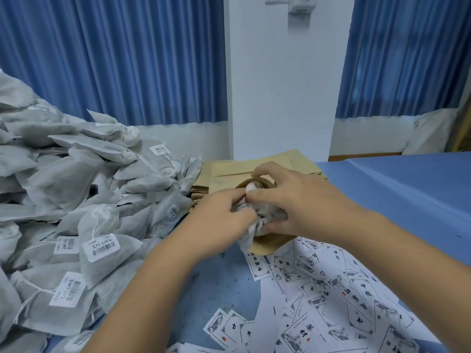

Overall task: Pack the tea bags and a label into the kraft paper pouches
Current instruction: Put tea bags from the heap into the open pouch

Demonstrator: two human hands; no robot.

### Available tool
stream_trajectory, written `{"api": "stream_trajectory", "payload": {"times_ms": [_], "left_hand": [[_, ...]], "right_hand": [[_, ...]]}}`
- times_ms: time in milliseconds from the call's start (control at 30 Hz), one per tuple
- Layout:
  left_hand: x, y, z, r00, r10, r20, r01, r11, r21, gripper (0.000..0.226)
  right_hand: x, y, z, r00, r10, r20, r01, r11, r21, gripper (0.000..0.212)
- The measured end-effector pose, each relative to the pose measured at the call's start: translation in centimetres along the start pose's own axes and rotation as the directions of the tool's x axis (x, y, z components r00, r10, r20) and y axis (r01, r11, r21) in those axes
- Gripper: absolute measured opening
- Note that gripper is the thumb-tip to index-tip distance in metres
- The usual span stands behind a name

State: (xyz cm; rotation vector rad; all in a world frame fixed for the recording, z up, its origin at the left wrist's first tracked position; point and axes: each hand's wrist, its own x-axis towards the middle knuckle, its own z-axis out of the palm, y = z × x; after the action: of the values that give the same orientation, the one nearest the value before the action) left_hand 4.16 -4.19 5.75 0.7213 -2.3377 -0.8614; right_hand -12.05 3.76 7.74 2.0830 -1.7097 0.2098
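blue pleated curtains (pixel 114 59) hang across the back on both sides of a white square pillar (pixel 280 85). a small white fixture (pixel 300 6) sits high on the pillar. below the curtains runs a pale wall (pixel 183 138). the table (pixel 407 189) has a blue top under soft, even light.

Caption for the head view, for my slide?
Left hand pushes tea bags into the pouch the right hand grips; bag pile left, labels right.
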Motion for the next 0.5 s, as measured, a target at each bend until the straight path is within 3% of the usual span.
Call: {"api": "stream_trajectory", "payload": {"times_ms": [67,133,233,300,400,500], "left_hand": [[-0.1,0.1,-0.2,1.000,-0.009,-0.028,0.005,0.989,-0.149,0.038],[0.0,0.0,0.1,0.985,-0.020,-0.172,-0.014,0.981,-0.195,0.036],[0.5,-0.3,0.7,0.908,0.005,-0.420,-0.028,0.998,-0.050,0.026],[0.8,-0.7,0.9,0.874,0.039,-0.485,-0.037,0.999,0.013,0.024],[1.3,-1.6,0.7,0.900,0.009,-0.436,0.024,0.997,0.069,0.034],[1.3,-2.2,1.1,0.954,-0.139,-0.267,0.088,0.978,-0.191,0.029]], "right_hand": [[-0.1,0.3,0.1,1.000,0.001,-0.026,-0.001,1.000,0.000,0.042],[-0.3,0.6,0.0,0.998,-0.008,-0.068,0.008,1.000,-0.002,0.039],[-0.4,0.7,-0.4,0.993,-0.031,-0.110,0.034,0.999,0.017,0.033],[-0.5,0.7,-0.5,0.990,-0.039,-0.137,0.045,0.998,0.039,0.031],[-0.8,0.9,-0.4,0.982,-0.072,-0.175,0.079,0.996,0.032,0.026],[-1.0,0.8,0.2,0.978,-0.121,-0.170,0.123,0.992,0.005,0.023]]}}
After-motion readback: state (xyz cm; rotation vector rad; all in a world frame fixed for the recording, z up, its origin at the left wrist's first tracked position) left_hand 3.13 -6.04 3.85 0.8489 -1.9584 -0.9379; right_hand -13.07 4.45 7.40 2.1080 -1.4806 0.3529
